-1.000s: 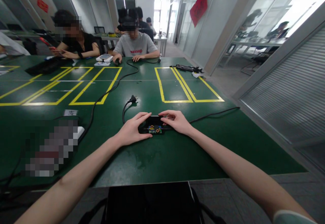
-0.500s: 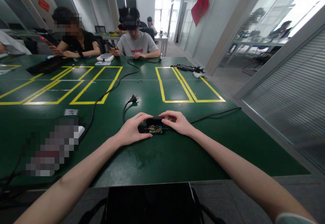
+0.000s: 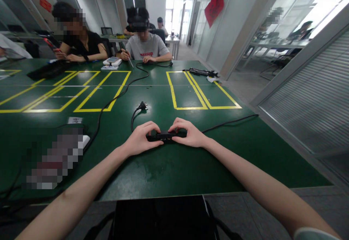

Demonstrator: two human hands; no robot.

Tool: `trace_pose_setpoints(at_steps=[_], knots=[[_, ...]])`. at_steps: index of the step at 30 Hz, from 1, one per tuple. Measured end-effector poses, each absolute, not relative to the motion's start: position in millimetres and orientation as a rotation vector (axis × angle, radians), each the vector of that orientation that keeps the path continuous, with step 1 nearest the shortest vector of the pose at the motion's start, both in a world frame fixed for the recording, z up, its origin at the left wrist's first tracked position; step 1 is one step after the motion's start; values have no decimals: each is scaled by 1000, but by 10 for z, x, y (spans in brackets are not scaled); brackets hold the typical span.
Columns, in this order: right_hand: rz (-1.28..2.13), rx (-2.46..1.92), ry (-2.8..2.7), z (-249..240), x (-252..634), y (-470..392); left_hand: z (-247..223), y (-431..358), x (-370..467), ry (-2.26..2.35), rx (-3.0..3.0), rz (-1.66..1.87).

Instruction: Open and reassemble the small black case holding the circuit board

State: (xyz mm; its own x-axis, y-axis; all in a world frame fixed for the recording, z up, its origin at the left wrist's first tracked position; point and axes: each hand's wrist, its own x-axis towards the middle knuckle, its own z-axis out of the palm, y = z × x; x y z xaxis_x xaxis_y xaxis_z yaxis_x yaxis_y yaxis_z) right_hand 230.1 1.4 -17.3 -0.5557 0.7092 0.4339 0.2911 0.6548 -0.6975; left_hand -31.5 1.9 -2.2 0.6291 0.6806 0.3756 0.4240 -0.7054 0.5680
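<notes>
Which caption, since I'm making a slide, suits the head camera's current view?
Both hands grip a black case at a green table, a black plug lying beyond.

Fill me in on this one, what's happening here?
A person at a green table has the left hand and right hand on a small black case. The case's lid is over its base but not fully closed: a sliver of circuit board shows along the near side. A cable with a black plug lies beyond the left hand. Across the table, a co-worker in a grey T-shirt holds a thin tool.
</notes>
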Motion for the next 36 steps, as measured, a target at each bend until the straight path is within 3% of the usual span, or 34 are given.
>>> trace_pose_setpoints(at_steps=[11,22,26,36], knots=[[678,-751,-2235,-167,2313,12,-3,32,-313,865,2401,830],[38,-711,-2483,-195,2288,-61,-110,-15,-274,816,2574,818],[-10,-710,-2496,-197,2291,-71,-184,1,-244,810,2705,696],[-50,-609,-2427,-184,2227,-45,-142,-16,-236,830,2645,767]])
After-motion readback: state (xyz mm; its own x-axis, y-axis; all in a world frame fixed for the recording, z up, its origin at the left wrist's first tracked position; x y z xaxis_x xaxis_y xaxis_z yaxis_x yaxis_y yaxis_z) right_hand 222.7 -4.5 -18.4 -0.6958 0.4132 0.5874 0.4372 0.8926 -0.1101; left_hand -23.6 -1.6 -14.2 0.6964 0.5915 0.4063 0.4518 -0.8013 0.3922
